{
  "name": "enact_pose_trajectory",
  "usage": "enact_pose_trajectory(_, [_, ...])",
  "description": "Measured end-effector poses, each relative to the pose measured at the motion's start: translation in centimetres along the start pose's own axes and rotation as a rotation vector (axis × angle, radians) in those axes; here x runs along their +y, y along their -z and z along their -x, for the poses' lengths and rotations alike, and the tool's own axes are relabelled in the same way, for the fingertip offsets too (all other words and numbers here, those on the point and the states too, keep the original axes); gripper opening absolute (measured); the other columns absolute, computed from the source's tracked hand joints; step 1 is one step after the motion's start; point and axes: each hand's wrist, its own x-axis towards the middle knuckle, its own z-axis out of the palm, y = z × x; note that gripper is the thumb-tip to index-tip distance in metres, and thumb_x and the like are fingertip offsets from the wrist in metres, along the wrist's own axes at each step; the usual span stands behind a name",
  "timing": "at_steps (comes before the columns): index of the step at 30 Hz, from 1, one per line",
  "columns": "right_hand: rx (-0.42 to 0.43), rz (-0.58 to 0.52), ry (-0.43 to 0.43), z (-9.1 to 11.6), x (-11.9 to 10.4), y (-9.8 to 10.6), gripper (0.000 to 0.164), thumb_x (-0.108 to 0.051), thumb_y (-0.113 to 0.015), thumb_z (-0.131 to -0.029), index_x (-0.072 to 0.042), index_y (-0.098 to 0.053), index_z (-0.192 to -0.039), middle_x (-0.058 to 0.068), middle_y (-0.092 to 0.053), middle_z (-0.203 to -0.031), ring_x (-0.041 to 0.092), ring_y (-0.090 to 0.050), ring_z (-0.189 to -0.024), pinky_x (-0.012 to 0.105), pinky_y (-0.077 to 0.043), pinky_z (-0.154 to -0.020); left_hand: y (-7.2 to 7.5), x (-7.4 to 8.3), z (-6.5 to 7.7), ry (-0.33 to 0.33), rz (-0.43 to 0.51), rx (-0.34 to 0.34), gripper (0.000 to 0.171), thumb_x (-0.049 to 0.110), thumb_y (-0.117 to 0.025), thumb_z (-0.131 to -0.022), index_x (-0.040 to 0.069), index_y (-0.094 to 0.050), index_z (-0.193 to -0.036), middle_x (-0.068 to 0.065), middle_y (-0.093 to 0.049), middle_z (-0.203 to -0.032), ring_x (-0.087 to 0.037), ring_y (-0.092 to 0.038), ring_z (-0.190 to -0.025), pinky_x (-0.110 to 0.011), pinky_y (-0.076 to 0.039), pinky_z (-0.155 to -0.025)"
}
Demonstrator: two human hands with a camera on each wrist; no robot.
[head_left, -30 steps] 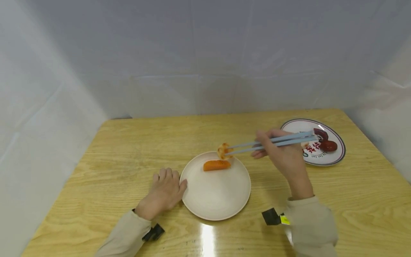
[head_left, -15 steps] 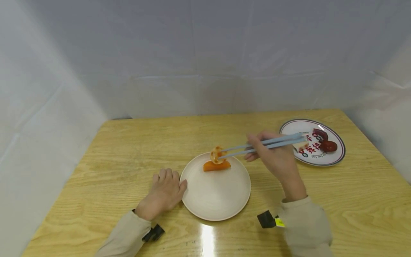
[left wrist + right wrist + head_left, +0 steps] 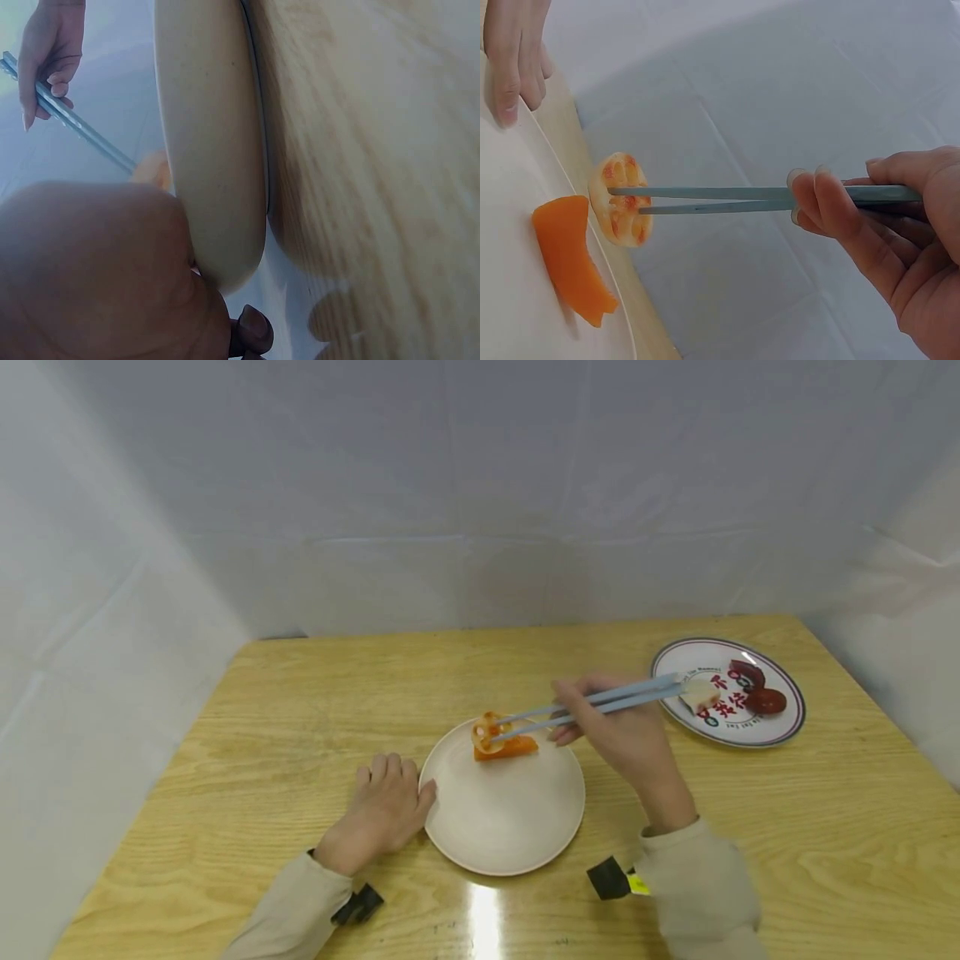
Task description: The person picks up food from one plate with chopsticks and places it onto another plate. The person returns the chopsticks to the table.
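My right hand (image 3: pixel 618 735) holds a pair of light-blue chopsticks (image 3: pixel 615 697). Their tips pinch a lotus root slice (image 3: pixel 622 199), pale with orange stains and holes, above the far part of a cream plate (image 3: pixel 502 827). An orange carrot piece (image 3: pixel 574 259) lies on that plate, partly covered by the slice in the head view. My left hand (image 3: pixel 386 806) holds the plate's left rim, thumb over the edge and fingers outside it. In the left wrist view the plate's side (image 3: pixel 210 135) shows, and the hand hides part of it.
At the back right stands an oval plate (image 3: pixel 690 653) with a printed rim and red characters. It bears a dark-red round item (image 3: pixel 765 701), a dark-red curved piece (image 3: pixel 748 674) and a pale piece (image 3: pixel 701 696). Light sheeting (image 3: pixel 465 493) surrounds the wooden table (image 3: pixel 322 693).
My right hand has moved left with the chopsticks, carrying the lotus root slice from beyond the plate's far rim to over the carrot piece's left end. My left hand stays at the rim.
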Motion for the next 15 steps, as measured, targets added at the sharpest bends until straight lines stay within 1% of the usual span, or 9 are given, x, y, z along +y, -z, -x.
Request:
enact_pose_trajectory(5, [-0.024, 0.02, -0.014, 0.0, 0.0, -0.5, 0.025, -0.012, -0.06, -0.096, 0.011, -0.065, -0.085, 0.02, -0.067, -0.074, 0.022, -0.068, -0.056, 0.036, -0.055, -0.054, -0.1, -0.2, -0.1, -0.005, 0.006, 0.003, 0.033, 0.03, -0.035, -0.103, 0.002, -0.04, -0.085, -0.011, -0.032, -0.086, -0.032, -0.03, -0.086, -0.044, -0.021, -0.076])
enact_pose_trajectory(15, [-0.072, -0.005, -0.015, -0.1, 0.0, -1.7, 0.025, -0.006, -0.061, -0.094, 0.013, -0.062, -0.078, 0.021, -0.065, -0.069, 0.019, -0.066, -0.054, 0.035, -0.054, -0.052, -0.1, -0.2, -0.2, -0.017, 0.005, 0.02, 0.033, 0.029, -0.036, -0.102, 0.002, -0.04, -0.084, -0.011, -0.031, -0.085, -0.032, -0.03, -0.086, -0.044, -0.023, -0.076])
